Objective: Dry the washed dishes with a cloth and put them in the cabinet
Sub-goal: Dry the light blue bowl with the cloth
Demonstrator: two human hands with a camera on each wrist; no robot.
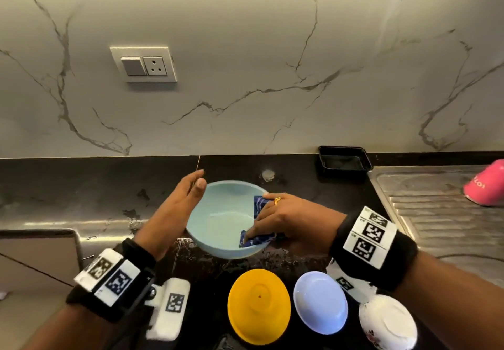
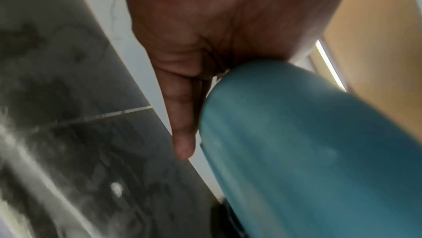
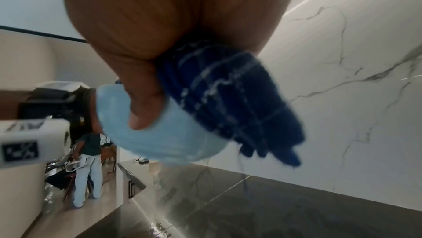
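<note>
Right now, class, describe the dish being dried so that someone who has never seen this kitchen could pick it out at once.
Start at the black counter below the marble wall. Held above it, between the left hand and the right hand, is the light blue bowl. Unlike the yellow bowl, lilac dish and white bowl lying upside down nearer the person, it faces up with a dark blue cloth over its rim.

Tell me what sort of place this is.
Most likely a home kitchen: a dark stone countertop runs under a marble-look wall, with a steel sink drainboard at its right end, and the hands dry a light blue bowl with a blue cloth beside other upturned dishes.
</note>
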